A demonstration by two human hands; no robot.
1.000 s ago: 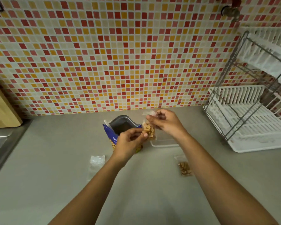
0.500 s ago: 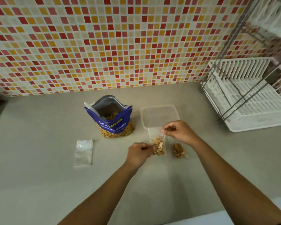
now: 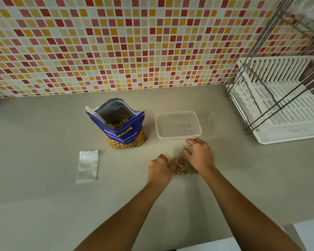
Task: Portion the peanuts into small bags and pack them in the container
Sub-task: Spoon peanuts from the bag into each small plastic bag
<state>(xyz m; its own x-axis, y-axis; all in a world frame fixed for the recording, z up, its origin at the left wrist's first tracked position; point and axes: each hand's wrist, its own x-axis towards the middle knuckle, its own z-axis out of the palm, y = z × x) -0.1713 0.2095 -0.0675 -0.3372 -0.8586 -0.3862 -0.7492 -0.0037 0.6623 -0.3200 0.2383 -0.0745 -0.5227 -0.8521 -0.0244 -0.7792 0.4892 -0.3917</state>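
Mostly grey counter (image 3: 43,205), white dish rack (image 3: 279,109) at right, open blue peanut bag (image 3: 123,131) beside clear container (image 3: 158,124), left hand (image 3: 160,169) curled, pinching filled small bag (image 3: 181,165) lying near container, right hand (image 3: 200,157) loosely spread over it, empty small bag (image 3: 87,165) at left

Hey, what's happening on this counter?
A person is portioning peanuts. Both hands are at a filled bag lying on the counter: the left hand grips its edge, the right hand spreads over its top. The big peanut pack stands open, the container is empty, and a spare empty bag lies to the left.
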